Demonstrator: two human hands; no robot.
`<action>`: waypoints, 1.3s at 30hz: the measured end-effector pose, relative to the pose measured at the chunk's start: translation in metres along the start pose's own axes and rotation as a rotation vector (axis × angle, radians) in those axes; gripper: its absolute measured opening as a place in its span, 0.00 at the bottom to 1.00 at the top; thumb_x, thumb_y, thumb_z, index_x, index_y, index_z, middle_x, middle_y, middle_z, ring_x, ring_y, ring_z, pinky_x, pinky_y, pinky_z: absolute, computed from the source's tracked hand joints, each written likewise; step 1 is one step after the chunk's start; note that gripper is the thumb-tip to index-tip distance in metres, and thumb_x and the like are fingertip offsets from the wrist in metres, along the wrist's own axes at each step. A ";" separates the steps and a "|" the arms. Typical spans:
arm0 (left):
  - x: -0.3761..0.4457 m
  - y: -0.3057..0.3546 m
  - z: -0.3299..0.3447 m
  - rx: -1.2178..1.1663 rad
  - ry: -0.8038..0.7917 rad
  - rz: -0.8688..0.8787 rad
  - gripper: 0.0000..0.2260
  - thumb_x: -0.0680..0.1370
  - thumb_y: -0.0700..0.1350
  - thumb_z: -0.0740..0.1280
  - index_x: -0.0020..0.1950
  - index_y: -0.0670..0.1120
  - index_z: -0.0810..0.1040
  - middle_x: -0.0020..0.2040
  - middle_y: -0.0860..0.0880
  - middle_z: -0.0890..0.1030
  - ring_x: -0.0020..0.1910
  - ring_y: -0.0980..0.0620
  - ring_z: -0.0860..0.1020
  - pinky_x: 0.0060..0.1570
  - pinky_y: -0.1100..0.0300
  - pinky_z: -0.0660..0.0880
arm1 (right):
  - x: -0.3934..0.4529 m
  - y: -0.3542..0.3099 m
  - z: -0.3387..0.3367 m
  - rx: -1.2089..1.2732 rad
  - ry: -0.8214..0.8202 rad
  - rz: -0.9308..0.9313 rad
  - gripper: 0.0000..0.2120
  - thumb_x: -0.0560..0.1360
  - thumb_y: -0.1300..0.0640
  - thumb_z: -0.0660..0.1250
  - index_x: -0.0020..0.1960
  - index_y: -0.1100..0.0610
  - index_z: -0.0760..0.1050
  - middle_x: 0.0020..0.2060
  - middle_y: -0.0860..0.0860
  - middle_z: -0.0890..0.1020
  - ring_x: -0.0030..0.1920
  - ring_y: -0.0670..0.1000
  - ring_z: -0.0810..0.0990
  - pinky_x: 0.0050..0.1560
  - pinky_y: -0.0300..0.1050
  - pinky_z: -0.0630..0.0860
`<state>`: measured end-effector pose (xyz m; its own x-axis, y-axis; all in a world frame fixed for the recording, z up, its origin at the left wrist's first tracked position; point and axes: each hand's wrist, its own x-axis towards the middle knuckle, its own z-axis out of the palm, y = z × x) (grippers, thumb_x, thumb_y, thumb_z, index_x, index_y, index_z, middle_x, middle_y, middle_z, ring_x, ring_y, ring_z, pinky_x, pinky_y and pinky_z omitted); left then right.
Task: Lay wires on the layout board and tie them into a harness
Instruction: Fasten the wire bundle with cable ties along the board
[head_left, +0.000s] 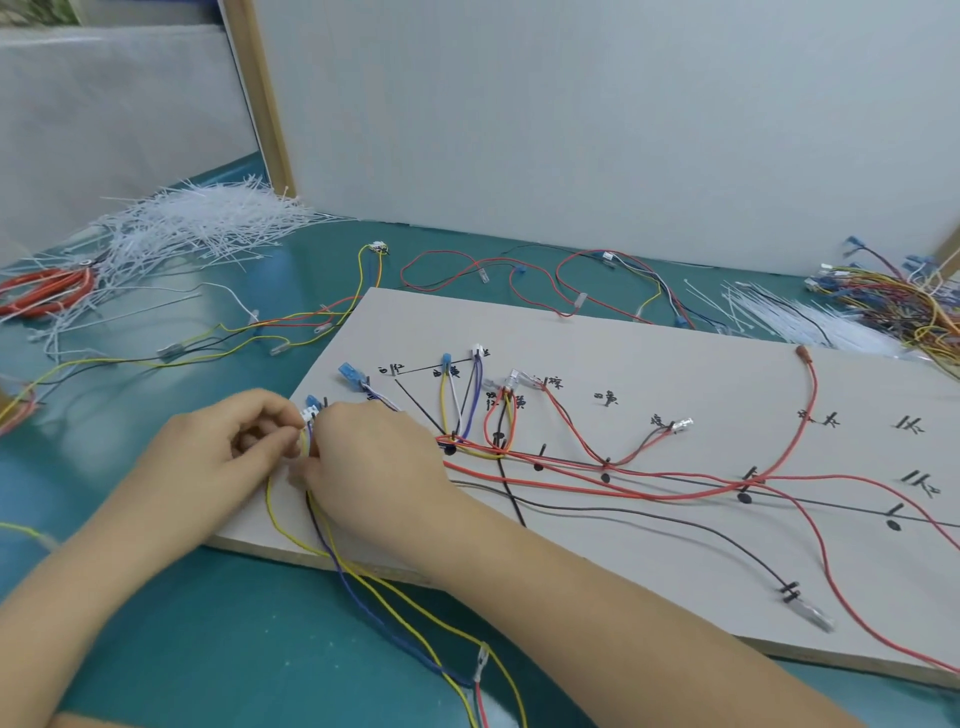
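Observation:
A beige layout board (649, 364) with black route lines, pegs and handwritten marks lies on the teal table. Red, black, yellow and purple wires (597, 470) run along its lines. At the board's left corner a small white connector (308, 415) sits between my two hands. My left hand (223, 457) pinches the wires just below it with curled fingers. My right hand (374, 462) rests over the same spot and its fingertips hold the bundle. Yellow, black and blue wires (363, 582) trail from there off the board's front edge toward me.
A heap of white cable ties (202, 223) lies at the back left beside a red wire coil (47, 293). Loose wires (519, 275) lie behind the board. More ties (810, 317) and a tangled wire bundle (904, 301) sit at the back right. A white panel stands behind.

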<state>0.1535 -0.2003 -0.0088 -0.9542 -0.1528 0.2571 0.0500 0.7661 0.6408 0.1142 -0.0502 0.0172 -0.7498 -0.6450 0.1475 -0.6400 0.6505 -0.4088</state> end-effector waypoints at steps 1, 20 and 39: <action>0.002 0.003 0.003 -0.007 0.011 -0.027 0.13 0.73 0.37 0.68 0.39 0.56 0.77 0.33 0.56 0.80 0.32 0.58 0.75 0.36 0.65 0.71 | 0.001 0.000 0.000 0.002 0.010 0.004 0.09 0.78 0.56 0.60 0.53 0.60 0.74 0.49 0.58 0.79 0.48 0.59 0.77 0.30 0.43 0.57; 0.007 0.014 0.004 0.180 -0.041 -0.218 0.10 0.68 0.37 0.71 0.42 0.48 0.72 0.34 0.51 0.75 0.33 0.54 0.72 0.32 0.58 0.65 | 0.027 -0.017 -0.006 -0.119 0.008 0.051 0.11 0.74 0.64 0.63 0.55 0.60 0.75 0.53 0.57 0.79 0.54 0.59 0.79 0.40 0.45 0.66; -0.030 0.068 0.013 0.357 -0.213 0.342 0.06 0.69 0.44 0.65 0.38 0.57 0.74 0.38 0.62 0.71 0.41 0.58 0.66 0.37 0.61 0.64 | -0.051 0.046 -0.077 0.826 -0.617 0.259 0.09 0.81 0.61 0.52 0.42 0.57 0.64 0.27 0.51 0.78 0.27 0.50 0.77 0.33 0.39 0.77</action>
<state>0.1820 -0.1357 0.0179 -0.9417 0.2437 0.2319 0.3000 0.9204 0.2507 0.1099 0.0434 0.0601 -0.4839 -0.7685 -0.4186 0.0130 0.4720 -0.8815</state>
